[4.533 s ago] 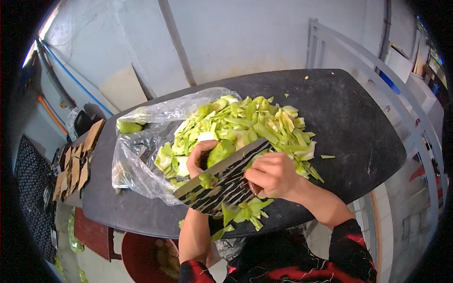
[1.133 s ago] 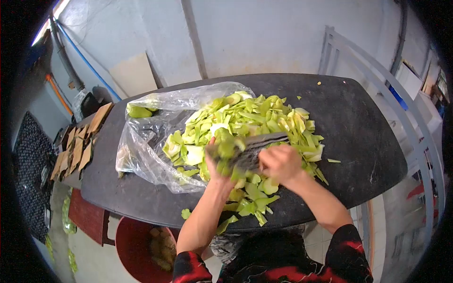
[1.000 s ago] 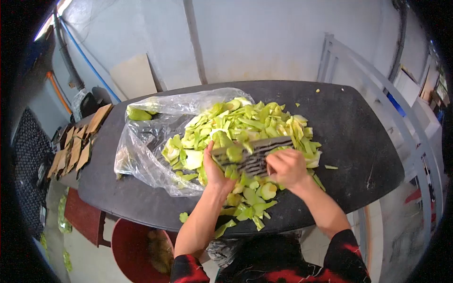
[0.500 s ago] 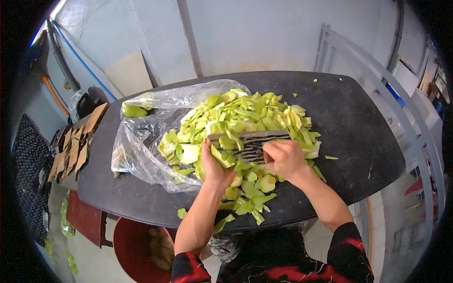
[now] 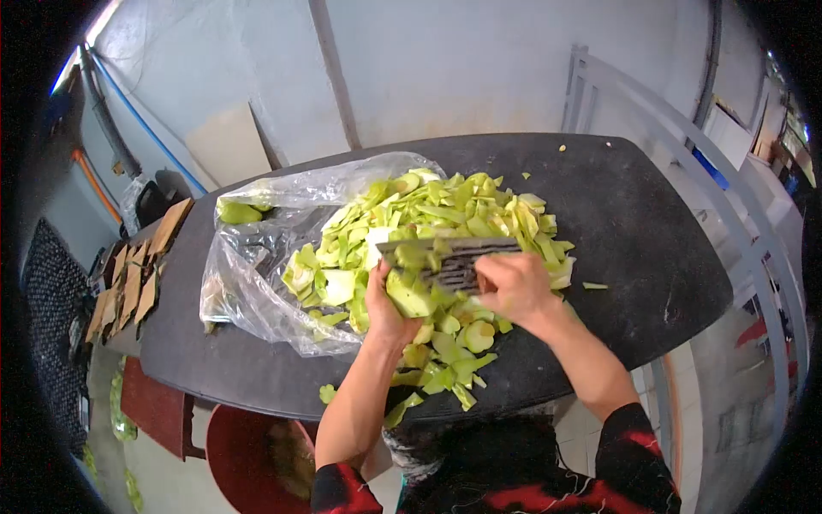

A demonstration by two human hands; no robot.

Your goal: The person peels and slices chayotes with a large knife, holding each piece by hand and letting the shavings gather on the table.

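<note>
My left hand (image 5: 390, 310) is wrapped round a pale green vegetable, perhaps a chayote (image 5: 411, 295), with its cut side showing. In my right hand (image 5: 517, 288) is the handle of a broad cleaver (image 5: 458, 264). Its dark-streaked blade points left, across the top of the vegetable, with bits of green on it. Motion blurs the blade, so I cannot tell whether its edge is in the flesh. Behind and around both hands spreads a heap of green slices and peelings (image 5: 454, 206). More round and flat pieces (image 5: 458, 351) lie on the near side.
A clear plastic bag (image 5: 257, 300) lies to the left, with a whole green vegetable (image 5: 240, 211) at its far end. All this rests on a dark table (image 5: 642, 248). Below its front edge stands a red tub (image 5: 244, 454). A grey metal rail (image 5: 728, 171) runs along the right.
The cleaver has tilted slightly and blurred, and the vegetable in my left hand shows more of its cut face. The whole view has shifted a little.
</note>
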